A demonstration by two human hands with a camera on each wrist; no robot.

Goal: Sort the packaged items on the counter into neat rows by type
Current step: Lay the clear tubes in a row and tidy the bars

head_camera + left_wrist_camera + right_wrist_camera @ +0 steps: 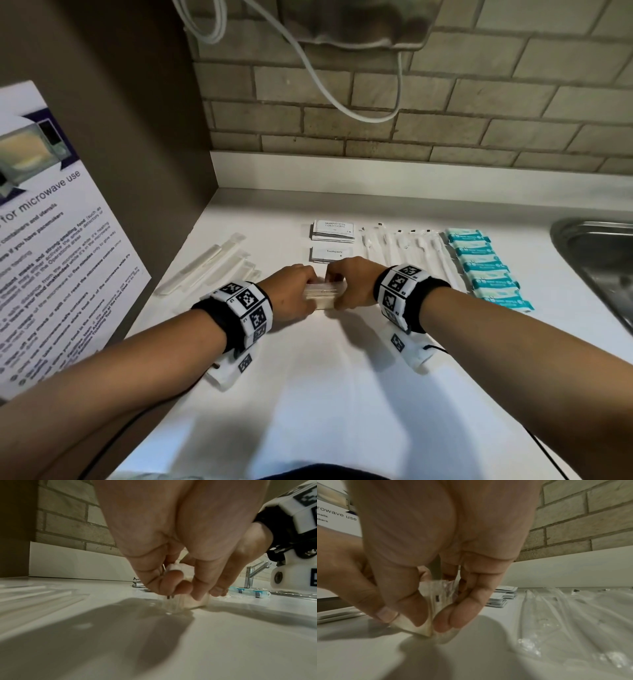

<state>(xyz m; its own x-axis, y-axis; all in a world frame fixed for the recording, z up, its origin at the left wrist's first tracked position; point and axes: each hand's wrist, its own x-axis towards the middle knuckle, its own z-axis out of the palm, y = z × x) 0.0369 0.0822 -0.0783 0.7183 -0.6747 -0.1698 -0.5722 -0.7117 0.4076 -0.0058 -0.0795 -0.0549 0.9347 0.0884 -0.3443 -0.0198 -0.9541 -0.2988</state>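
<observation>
- While both hands are meeting over the middle of the table (342, 394), the left hand (291, 291) and the right hand (349, 284) are squeezing one small stack of clear-wrapped packets (323, 296) from its two ends, each grip curled narrow around it; judging by the hold, they are squaring its edges before setting it down as a row.
- Standing on edge just in front of the toothpaste sachets (330, 254), the stack is touching the table along its lower edge.
- Behind the toothpaste sachets, the shampoo sachets (333, 230) are lying piled; to their right, clear-bagged toothbrushes (411, 253) are lying side by side, and further right the teal packets (486, 267) are running in an overlapping row toward the sink (596, 260). Such grouping is suggesting most sorting is done.
- Left of the toothpaste sachets, long clear-sleeved items (212, 263) are lying slanted, seemingly not yet straightened.
- Fingers are hiding most of the stack, so its contents and count are staying unreadable; in the right wrist view only pale wrapping and a small dark mark are showing, blurred.
- Print on the teal packets is too small to read.
</observation>
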